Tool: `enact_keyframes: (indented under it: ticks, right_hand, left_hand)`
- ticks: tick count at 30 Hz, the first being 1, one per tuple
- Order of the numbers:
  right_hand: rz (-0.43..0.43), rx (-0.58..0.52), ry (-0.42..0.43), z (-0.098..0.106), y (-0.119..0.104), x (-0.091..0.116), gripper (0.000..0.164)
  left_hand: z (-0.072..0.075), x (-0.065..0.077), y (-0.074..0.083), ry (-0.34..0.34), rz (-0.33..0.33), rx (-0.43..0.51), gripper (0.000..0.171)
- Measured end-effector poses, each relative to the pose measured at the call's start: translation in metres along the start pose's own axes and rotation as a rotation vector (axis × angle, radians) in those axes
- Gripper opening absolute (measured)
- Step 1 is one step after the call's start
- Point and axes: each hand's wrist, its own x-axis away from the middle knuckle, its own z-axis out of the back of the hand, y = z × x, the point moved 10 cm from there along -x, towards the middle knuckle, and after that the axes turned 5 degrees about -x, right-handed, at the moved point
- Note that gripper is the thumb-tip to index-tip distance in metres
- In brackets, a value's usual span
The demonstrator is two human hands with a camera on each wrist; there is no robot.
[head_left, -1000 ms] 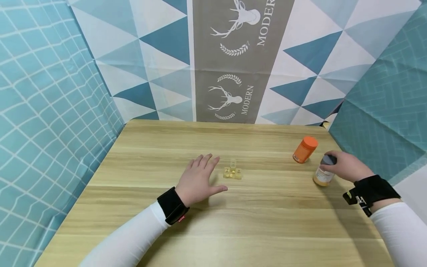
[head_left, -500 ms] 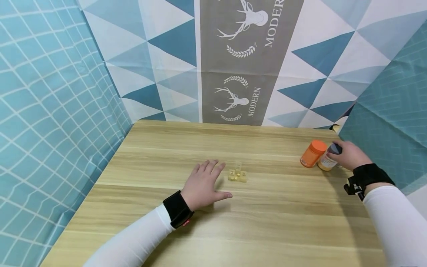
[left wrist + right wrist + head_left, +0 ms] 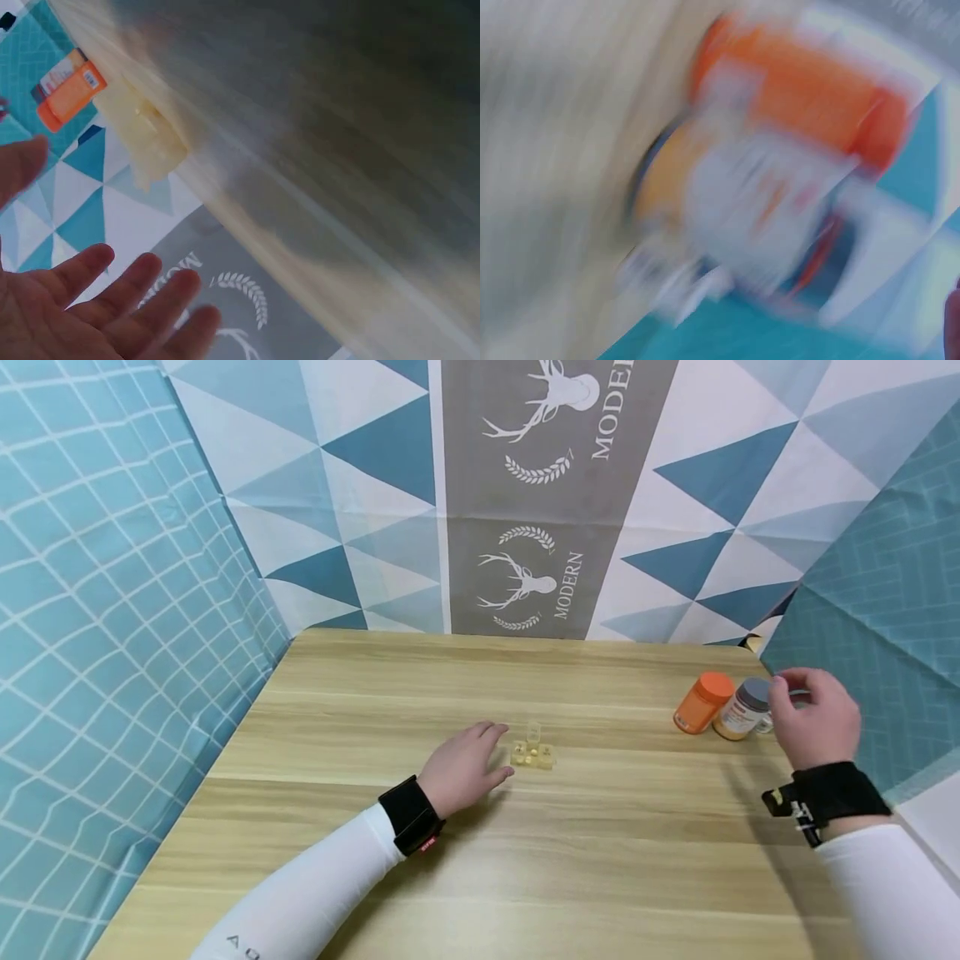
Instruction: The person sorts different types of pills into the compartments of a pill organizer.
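A small translucent yellow pill organizer [image 3: 533,756], one clear lid raised, sits at mid-table. My left hand [image 3: 459,770] is just left of it, fingers and thumb extended and apart, with nothing in the grasp. In the left wrist view the organizer [image 3: 150,139] lies beyond the spread fingers. An orange pill bottle [image 3: 702,702] stands at the back right. Right beside it is a white-labelled pill bottle [image 3: 742,710] with a grey cap. My right hand [image 3: 819,714] is just right of that cap, fingers loosely bent and holding nothing; the right wrist view is blurred.
A small whitish object [image 3: 765,724] shows partly behind the grey-capped bottle. The wooden table [image 3: 570,877] meets a patterned cloth wall [image 3: 390,568] at the back and blue cloth [image 3: 120,610] at left. Teal cloth [image 3: 885,635] borders the right side.
My right hand has set the grey-capped bottle down beside the orange one, let go and drawn off to the right. The left hand has turned slightly and its fingers come nearer the organizer.
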Motion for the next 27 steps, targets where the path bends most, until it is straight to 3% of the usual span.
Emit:
enact_keyframes:
  ticks: [1, 3, 6, 9, 12, 14, 21, 27]
  right_hand:
    - [0.055, -0.020, 0.036, -0.002, -0.017, 0.007, 0.028]
    - [0.192, -0.055, 0.010, -0.019, -0.057, 0.024, 0.020]
    - [0.316, -0.099, -0.202, -0.069, -0.110, 0.049, 0.014]
    - [0.303, -0.101, -0.495, -0.126, -0.142, 0.072, 0.015]
    - [0.277, -0.049, -0.716, -0.174, -0.157, 0.089, 0.027]
    - [0.290, -0.021, -0.797, -0.198, -0.163, 0.096, 0.034]
    - [0.334, 0.031, -0.886, -0.242, -0.168, 0.108, 0.039]
    - [0.268, -0.095, -0.929, -0.254, -0.170, 0.104, 0.034]
  left_hand:
    - [-0.001, -0.003, 0.000, -0.002, -0.002, 0.013, 0.060]
    - [-0.004, -0.008, 0.003, -0.005, -0.012, 0.023, 0.050]
    - [-0.009, -0.017, 0.009, -0.004, -0.034, -0.006, 0.037]
    - [-0.013, -0.025, 0.018, -0.005, -0.066, -0.046, 0.029]
    - [-0.017, -0.033, 0.026, -0.011, -0.081, -0.072, 0.016]
    - [-0.017, -0.036, 0.028, -0.017, -0.085, -0.100, 0.010]
    - [-0.021, -0.039, 0.030, -0.028, -0.098, -0.156, 0.007]
    - [-0.023, -0.044, 0.024, -0.052, -0.091, -0.094, 0.004]
